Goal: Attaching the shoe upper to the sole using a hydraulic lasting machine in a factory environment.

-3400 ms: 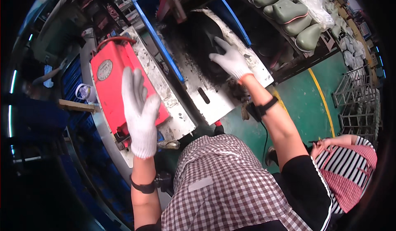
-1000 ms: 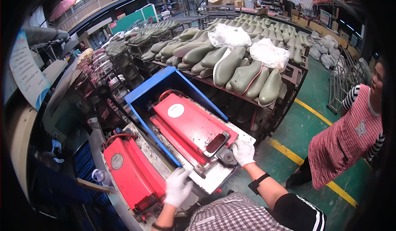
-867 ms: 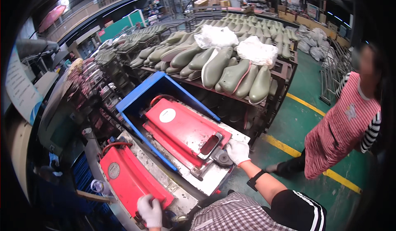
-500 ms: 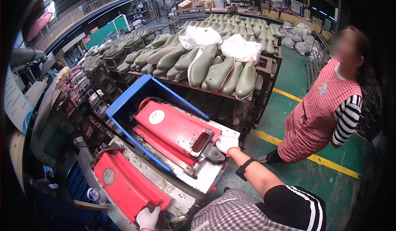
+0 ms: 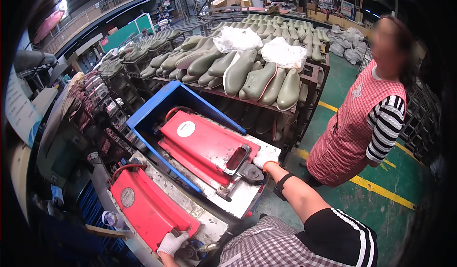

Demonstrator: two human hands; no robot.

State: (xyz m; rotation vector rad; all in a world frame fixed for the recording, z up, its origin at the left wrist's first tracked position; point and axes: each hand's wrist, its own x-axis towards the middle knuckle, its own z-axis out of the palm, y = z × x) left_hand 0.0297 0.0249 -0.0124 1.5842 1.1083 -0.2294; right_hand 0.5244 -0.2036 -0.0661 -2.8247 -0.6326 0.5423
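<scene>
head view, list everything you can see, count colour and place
red metal mould covers: two, red, one in the blue frame, one lower left
blue metal frame: one, blue, round the upper cover
grey-green boot shapes: many, on the dark rack behind
white plastic bags: two, on the boots
person in a red checked apron: one, right, on the green floor
left hand: white glove, at the lower cover's near edge
right hand: white glove, by the upper cover's handle end

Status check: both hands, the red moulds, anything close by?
Left hand on near red mould corner. Right hand at far red mould handle end. Co-worker standing right.
</scene>
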